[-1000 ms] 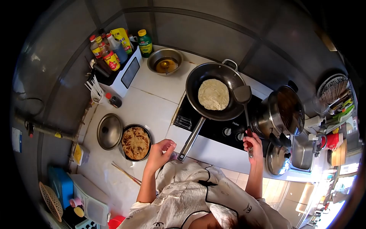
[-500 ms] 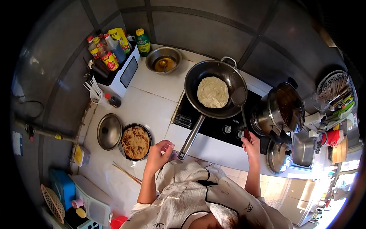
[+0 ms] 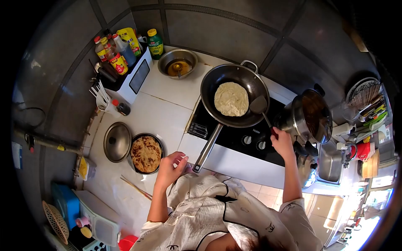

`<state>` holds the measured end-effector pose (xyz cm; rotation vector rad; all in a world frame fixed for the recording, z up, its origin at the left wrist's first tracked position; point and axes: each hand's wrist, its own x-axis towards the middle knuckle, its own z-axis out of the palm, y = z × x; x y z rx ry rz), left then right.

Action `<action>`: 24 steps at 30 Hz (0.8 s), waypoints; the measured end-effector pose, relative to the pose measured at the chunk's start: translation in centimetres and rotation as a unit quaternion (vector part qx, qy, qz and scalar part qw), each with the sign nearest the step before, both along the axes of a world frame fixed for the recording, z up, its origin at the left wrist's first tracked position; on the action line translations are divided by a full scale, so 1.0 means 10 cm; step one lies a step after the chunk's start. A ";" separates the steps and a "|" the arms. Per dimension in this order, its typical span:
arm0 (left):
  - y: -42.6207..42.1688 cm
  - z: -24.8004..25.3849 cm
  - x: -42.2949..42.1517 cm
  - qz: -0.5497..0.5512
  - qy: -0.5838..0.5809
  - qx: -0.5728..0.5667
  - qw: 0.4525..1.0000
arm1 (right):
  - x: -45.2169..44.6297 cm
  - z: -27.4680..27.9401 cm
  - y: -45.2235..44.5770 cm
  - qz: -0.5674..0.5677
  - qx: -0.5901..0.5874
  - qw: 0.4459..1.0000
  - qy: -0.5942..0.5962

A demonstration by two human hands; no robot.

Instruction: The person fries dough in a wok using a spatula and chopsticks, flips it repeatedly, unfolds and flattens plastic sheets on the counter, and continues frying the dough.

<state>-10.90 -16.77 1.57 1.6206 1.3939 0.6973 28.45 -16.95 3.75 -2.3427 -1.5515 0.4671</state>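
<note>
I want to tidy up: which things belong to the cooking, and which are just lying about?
Cooking: spatula, in the right hand; wok; pale flatbread; stove; probably the browned flatbread.
Seemingly idle: green bottle; small dark bottle; woven basket.

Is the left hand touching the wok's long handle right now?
Apart. The head view shows a gap, with white counter visible, between the left hand and the wok's long handle.

Dark grey panelled walls [image 3: 217, 27]; white counter [image 3: 165, 111]; pale floor tiles [image 3: 260, 195]; bright light [image 3: 377, 228] lower right.
</note>
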 end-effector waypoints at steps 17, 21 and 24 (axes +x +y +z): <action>-0.08 -0.01 -0.09 0.014 -0.020 -0.040 0.999 | 0.46 0.98 0.80 0.064 -0.255 0.959 0.110; -0.07 0.00 -0.08 0.013 -0.022 -0.025 0.999 | 0.37 1.01 0.90 0.059 -0.299 0.935 0.183; -0.04 -0.01 -0.11 0.012 -0.025 -0.028 0.999 | 0.30 0.83 0.81 0.026 -0.281 0.924 0.260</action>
